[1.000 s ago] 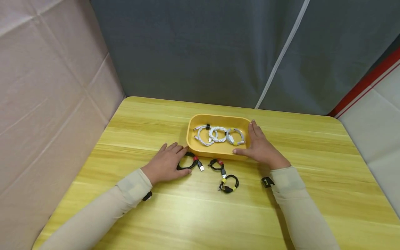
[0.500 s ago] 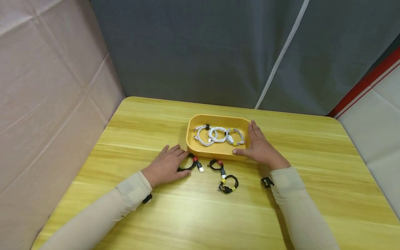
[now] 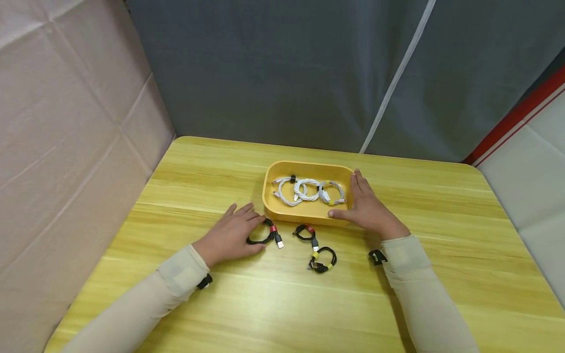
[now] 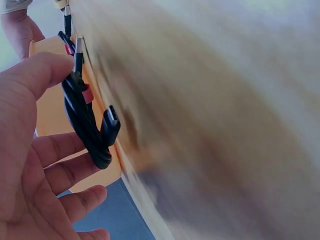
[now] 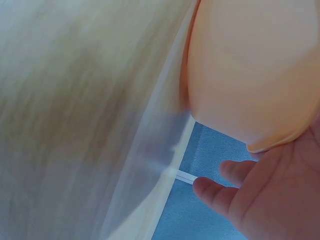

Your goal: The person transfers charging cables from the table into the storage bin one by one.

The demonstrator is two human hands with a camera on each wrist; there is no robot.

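A coiled black cable with a red tie (image 3: 264,234) lies on the wooden table (image 3: 441,255) just in front of the yellow tray's (image 3: 309,211) near-left corner; the left hand (image 3: 229,235) rests on the table against the coil's left side, thumb and fingertips touching it, fingers loosely spread and not closed round it; the left wrist view shows the coil (image 4: 87,122) lying across the thumb and fingers; the right hand (image 3: 366,208) lies flat against the tray's right end, fingers straight, thumb along the near wall; inside the tray sit three white coiled cables (image 3: 309,191) side by side; two more black coils, one red-tied (image 3: 305,232) and one yellow-tied (image 3: 323,259), lie on the table just before the tray, between the hands.
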